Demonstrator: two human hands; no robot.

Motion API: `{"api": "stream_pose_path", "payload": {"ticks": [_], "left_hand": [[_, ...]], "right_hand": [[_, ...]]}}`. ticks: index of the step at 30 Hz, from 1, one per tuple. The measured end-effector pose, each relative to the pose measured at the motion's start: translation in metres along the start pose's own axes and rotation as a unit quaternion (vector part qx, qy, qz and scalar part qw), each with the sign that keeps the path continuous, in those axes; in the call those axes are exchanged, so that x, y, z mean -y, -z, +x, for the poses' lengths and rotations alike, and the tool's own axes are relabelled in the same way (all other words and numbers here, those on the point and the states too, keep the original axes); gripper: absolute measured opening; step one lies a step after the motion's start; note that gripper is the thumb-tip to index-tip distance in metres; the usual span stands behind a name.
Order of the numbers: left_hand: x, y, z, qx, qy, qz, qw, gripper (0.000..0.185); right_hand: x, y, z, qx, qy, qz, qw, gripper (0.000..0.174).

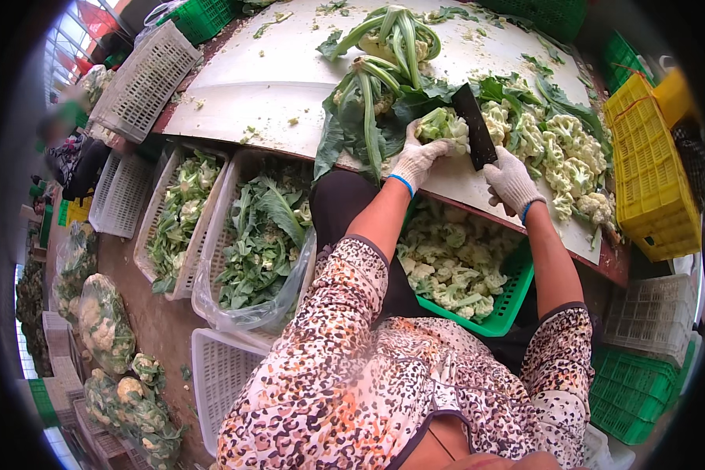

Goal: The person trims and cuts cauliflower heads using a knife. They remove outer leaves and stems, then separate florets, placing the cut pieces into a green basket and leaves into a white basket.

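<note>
My left hand (420,157), in a knitted glove, grips a trimmed piece of cauliflower (443,126) above the near edge of the white table (258,111). A dark, broad-bladed knife (473,124) is in my gloved right hand (512,181), its blade upright beside the cauliflower piece. Whether the blade touches the piece I cannot tell. Just beyond my left hand lie leafy cauliflower heads (367,97). Cut florets (570,155) are heaped on the table to the right. Below the table edge, between my legs, a green crate (508,311) holds many florets.
Left of my knee stand a plastic-lined crate of leaves (258,235) and a crate of stalk trimmings (182,214). Yellow crates (652,170) rise at the table's right end. Bagged cauliflowers (106,323) lie on the floor at left. Another person (73,153) is at the far left.
</note>
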State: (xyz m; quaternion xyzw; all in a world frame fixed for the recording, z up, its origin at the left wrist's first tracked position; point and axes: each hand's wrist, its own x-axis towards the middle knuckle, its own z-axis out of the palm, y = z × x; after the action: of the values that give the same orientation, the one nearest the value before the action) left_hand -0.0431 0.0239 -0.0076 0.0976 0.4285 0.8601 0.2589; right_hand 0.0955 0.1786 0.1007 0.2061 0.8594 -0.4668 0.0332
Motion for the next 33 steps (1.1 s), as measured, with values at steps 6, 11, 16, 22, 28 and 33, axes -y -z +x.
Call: {"api": "stream_pose_path", "payload": {"ticks": [6, 11, 16, 22, 28, 33], "left_hand": [[0.026, -0.005, -0.005, 0.038, -0.002, 0.014, 0.999, 0.1], [-0.07, -0.032, -0.039, 0.045, -0.078, -0.259, 0.962, 0.082], [-0.205, 0.034, -0.085, -0.045, -0.341, -0.244, 0.907, 0.085], [-0.315, 0.276, -0.167, -0.507, -0.403, -0.16, 0.745, 0.097], [-0.334, 0.385, -0.299, -0.822, -0.104, 0.172, 0.533, 0.105], [-0.279, 0.331, -0.241, -0.692, -0.123, 0.336, 0.628, 0.06]], "right_hand": [[-0.052, -0.012, 0.023, -0.091, 0.04, -0.08, 0.992, 0.022], [-0.062, -0.011, 0.019, -0.045, 0.045, 0.09, 0.994, 0.022], [-0.059, -0.002, 0.006, -0.076, 0.068, 0.168, 0.981, 0.027], [-0.07, 0.017, -0.022, -0.109, 0.095, 0.214, 0.966, 0.031], [-0.087, 0.029, -0.034, -0.107, 0.08, 0.218, 0.967, 0.028], [-0.04, 0.015, -0.025, -0.125, 0.091, 0.22, 0.963, 0.024]]}}
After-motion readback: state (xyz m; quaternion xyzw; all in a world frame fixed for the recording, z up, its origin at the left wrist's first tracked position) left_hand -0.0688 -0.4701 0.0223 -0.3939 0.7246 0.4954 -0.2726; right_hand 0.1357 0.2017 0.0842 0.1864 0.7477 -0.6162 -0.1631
